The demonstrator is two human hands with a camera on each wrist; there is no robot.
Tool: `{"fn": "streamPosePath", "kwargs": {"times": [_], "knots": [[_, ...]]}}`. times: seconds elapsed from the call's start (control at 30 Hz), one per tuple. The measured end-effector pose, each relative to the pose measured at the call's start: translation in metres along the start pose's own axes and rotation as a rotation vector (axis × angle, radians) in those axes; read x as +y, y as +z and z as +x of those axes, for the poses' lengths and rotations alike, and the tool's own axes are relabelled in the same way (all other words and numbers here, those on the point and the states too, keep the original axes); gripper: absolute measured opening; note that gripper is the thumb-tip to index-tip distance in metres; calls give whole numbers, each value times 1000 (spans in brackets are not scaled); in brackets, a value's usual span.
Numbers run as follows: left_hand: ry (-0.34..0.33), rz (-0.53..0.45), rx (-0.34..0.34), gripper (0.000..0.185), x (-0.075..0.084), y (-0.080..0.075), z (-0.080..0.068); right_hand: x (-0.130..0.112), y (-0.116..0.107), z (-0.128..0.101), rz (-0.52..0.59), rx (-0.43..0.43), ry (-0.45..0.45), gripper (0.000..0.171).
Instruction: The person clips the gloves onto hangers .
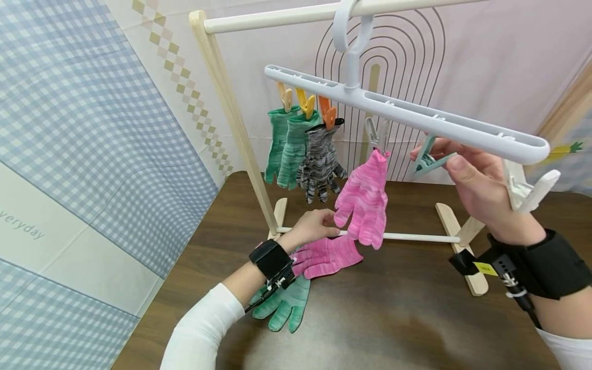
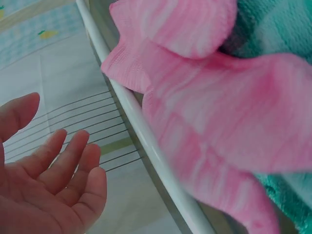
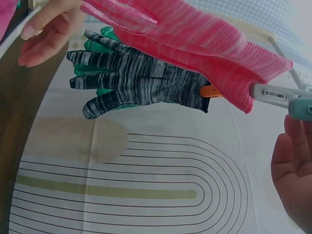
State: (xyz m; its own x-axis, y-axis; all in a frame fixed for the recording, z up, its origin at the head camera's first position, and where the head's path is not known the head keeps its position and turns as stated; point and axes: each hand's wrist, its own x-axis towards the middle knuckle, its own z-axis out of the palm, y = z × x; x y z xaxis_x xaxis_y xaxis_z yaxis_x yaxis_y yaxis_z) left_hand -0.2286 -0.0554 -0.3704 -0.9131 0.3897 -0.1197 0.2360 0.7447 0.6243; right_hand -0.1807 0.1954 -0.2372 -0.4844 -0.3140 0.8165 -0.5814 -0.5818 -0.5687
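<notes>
My left hand (image 1: 316, 224) hovers by the rack's low white bar, fingers relaxed and holding nothing in the left wrist view. A pink glove (image 1: 328, 255) lies just below it, over a green glove (image 1: 287, 304) on the table. My right hand (image 1: 481, 180) pinches a pale green clip (image 1: 430, 160) under the hanger between thumb and fingers. No glove hangs in that clip (image 3: 300, 108). To its left a second pink glove (image 1: 365, 198) hangs from a grey clip (image 1: 372, 132). In the right wrist view, that pink glove (image 3: 195, 44) partly covers a black-and-grey glove (image 3: 141, 78).
The white hanger (image 1: 407, 110) hooks over the top rail of a wooden rack (image 1: 236, 123). Two green gloves (image 1: 296, 149) hang at its left end, beside the black-and-grey one. A white clip (image 1: 532, 190) dangles at the right end, close to my right wrist. Patterned cloth (image 1: 115, 103) surrounds the brown table.
</notes>
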Motion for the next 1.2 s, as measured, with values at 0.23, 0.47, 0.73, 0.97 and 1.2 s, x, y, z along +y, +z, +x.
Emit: {"fn": "streamPosePath", "kwargs": {"times": [0.23,0.47,0.73,0.97,1.2], "knots": [[6,117,-38,41,0,7,3,2,-2,-1,21,-7,2,31],[-6,180,-57,42,-3,11,8,6,-4,-3,7,-3,4,34],[-34,248,-55,44,-4,15,14,8,-5,-4,-38,35,39,38],[-56,278,-39,43,-1,19,17,9,-6,-3,-77,53,90,34],[-59,262,-15,34,2,23,18,9,-6,-3,-121,48,121,41]]}}
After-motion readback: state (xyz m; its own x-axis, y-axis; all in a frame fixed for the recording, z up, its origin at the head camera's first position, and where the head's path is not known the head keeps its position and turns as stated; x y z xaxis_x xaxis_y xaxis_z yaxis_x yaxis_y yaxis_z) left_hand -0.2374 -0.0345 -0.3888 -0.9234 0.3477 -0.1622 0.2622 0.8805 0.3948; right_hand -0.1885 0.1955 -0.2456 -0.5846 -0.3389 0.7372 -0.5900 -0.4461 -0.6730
